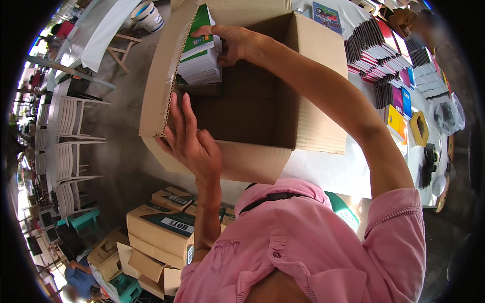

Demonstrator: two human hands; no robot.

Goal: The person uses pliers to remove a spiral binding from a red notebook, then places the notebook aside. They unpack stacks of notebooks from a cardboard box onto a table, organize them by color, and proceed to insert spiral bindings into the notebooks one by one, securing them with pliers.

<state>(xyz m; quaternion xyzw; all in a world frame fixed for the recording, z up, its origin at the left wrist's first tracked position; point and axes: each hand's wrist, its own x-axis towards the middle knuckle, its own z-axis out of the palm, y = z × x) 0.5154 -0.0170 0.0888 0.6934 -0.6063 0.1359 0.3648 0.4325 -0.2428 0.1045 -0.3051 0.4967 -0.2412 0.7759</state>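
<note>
An uncovered cardboard box [237, 118] stands before me on the white table, its flaps spread outward. Inside, against its left wall, sits a stack of green-covered books [202, 68] with white page edges. My right hand [230, 43] reaches across the box and grips the upper books, thumb on the green cover and the other fingers at the page side. By the near left corner, my left hand [191, 139] rests against the left flap [164, 76], its fingers stretched out and holding nothing. The box floor beside the stack is partly in shadow.
Piles of books [371, 50] cover the table on the right, with a tape roll [419, 128] near them. Closed cartons [161, 227] are stacked at lower left. White plastic chairs [70, 116] line the left, and a bucket [147, 16] stands at far left.
</note>
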